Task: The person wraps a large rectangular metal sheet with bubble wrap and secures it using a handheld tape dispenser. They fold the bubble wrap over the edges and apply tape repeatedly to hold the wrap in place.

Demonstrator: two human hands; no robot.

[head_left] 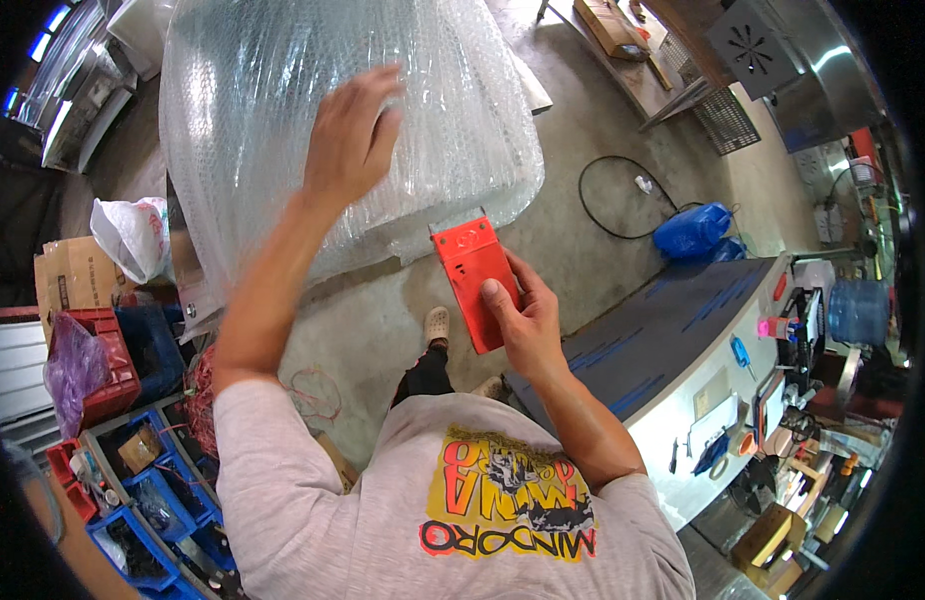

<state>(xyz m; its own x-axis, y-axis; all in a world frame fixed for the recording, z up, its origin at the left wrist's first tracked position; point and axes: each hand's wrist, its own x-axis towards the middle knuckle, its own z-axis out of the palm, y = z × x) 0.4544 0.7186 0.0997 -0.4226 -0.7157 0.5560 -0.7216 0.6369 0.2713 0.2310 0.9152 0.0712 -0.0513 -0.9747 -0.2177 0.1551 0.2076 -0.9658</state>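
Note:
A large bulky object covered in clear bubble wrap (273,130) takes up the upper left and middle of the head view. My left hand (351,140) is over the wrap, its thumb apart from loosely bent fingers and nothing visible in it; the forearm is slightly blurred. Whether that hand touches the film I cannot tell. In my right hand (528,318) is a flat, red, rectangular tool (471,275) with short metal points at its far end. My thumb lies on its face and the fingers go behind its right edge. Its far end is beside the wrap's near edge.
A white counter with a dark mat (653,330) stands at the right, bearing small tools. Blue parts bins (158,505) and a white plastic bag (133,235) are at the left. A black hose (583,195) and blue jug (693,232) lie on the concrete floor.

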